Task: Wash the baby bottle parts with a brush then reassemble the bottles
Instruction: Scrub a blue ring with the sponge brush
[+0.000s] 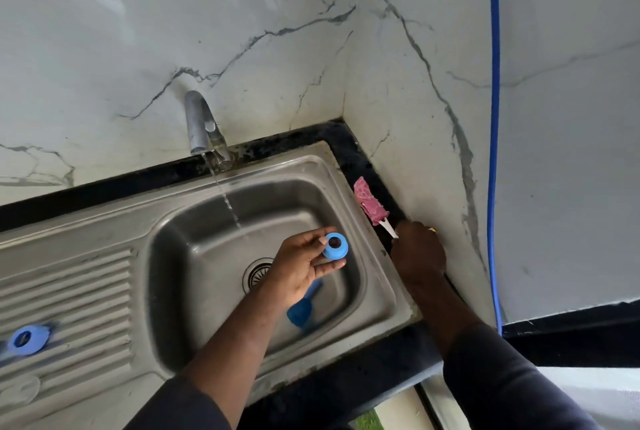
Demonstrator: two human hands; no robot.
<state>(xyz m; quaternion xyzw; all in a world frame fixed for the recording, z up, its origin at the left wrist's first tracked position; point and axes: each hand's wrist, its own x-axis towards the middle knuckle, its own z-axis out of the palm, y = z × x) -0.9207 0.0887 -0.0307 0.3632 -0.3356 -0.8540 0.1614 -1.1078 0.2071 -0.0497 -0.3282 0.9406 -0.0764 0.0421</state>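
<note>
My left hand (301, 266) pinches a blue bottle collar ring (335, 246) over the steel sink basin (194, 256), just beside the falling water. My right hand (419, 249) grips the white handle of a pink sponge brush (370, 202), which lies on the sink's right rim by the wall. A second blue ring (27, 339) rests on the ribbed drainboard (69, 294) at far left. A blue scoop-like part (303, 306) lies in the basin below my left hand. A clear part (20, 389) on the drainboard is barely visible.
The tap (204, 128) at the back runs a thin stream into the basin. The drain (258, 272) is in the basin's middle. Marble walls close the corner at the back and right. A blue hose (493, 152) hangs down the right wall. A black counter edge frames the sink.
</note>
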